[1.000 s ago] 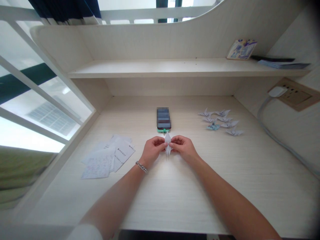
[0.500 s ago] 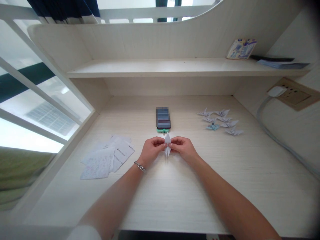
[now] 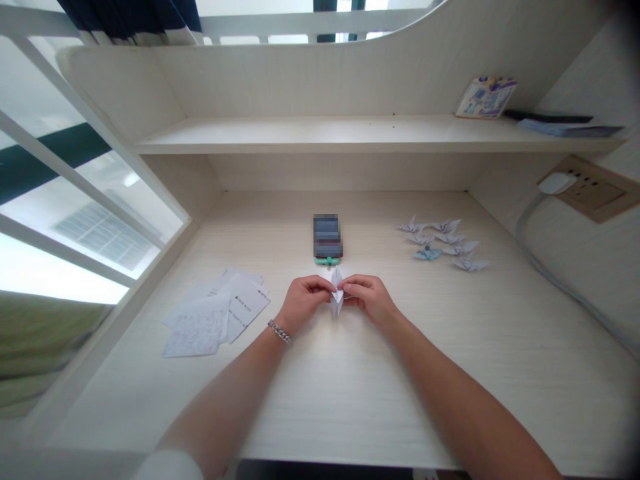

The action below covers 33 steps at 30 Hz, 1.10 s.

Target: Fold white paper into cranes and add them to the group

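A slim white folded paper piece (image 3: 337,303), pointed at its far and near ends, is held upright over the middle of the desk. My left hand (image 3: 306,298) pinches its left side between thumb and fingers; a chain bracelet circles that wrist. From the other side my right hand (image 3: 369,296) grips it with thumb and forefinger. Just beyond the hands lies a phone (image 3: 327,237) with a blurred screen and a green edge. Several folded paper cranes (image 3: 460,248), mostly white, rest at the right, and one is a light blue crane (image 3: 427,253).
Loose paper sheets (image 3: 200,323) with writing and print overlap on the desk's left. A shelf (image 3: 300,147) spans the back, carrying a small patterned packet (image 3: 486,98) and flat dark items at its right. A grey cable (image 3: 560,288) runs down from the wall socket (image 3: 595,187).
The fingers have shifted slightly on the folded paper, and it has turned a little. My right fingertips are a bit higher on it. Everything else stays put.
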{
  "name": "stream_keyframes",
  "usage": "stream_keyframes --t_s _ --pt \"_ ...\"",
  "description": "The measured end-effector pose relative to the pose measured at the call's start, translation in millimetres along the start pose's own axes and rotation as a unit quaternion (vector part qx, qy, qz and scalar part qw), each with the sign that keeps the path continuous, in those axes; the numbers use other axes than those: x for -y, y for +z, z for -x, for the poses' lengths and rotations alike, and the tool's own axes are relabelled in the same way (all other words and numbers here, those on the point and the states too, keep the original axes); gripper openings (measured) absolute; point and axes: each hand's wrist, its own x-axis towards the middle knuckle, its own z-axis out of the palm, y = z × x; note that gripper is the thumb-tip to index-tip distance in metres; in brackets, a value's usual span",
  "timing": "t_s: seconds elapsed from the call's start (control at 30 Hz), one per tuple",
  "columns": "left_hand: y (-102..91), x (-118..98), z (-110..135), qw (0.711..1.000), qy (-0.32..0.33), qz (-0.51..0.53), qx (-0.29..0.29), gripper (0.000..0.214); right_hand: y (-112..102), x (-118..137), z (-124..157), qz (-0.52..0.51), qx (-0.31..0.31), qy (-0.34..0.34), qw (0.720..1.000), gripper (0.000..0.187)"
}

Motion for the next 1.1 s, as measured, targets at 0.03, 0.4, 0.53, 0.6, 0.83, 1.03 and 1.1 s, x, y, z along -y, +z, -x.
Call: stream_keyframes --t_s 0.03,0.4,0.53,0.6,0.83,1.03,1.1 --pt "-0.1 0.2 0.0 1.000 0.005 -0.018 0.001 0.011 -0.2 -0.5 -0.3 0.011 -0.007 -0.001 1.000 0.021" --pt "1.8 0.7 -0.6 0.999 -0.036 0.022 -0.003 0.017 -3.1 -5.9 -4.9 0.108 -0.040 -0.060 0.991 0.022" --pt "0.9 1.1 -0.9 0.999 -0.043 0.014 -0.008 0.019 -1.4 -3.7 -2.9 0.122 -0.038 -0.065 0.990 0.021" --pt "0.3 1.5 -1.1 0.999 -0.041 -0.003 -0.008 0.021 -0.3 -2.6 -1.7 0.130 -0.037 -0.066 0.989 0.023" --pt "-0.3 4.3 -2.1 0.999 -0.031 -0.026 -0.005 0.025 0.3 -2.8 -2.2 0.117 -0.035 -0.048 0.991 0.027" --pt "1.0 4.5 -2.1 0.999 -0.035 -0.011 -0.003 0.023 -0.1 -3.0 -3.0 0.122 -0.032 -0.050 0.991 0.026" --pt "1.4 3.8 -2.1 0.999 -0.040 0.000 -0.002 0.022 0.1 -3.0 -3.0 0.122 -0.034 -0.049 0.991 0.027"
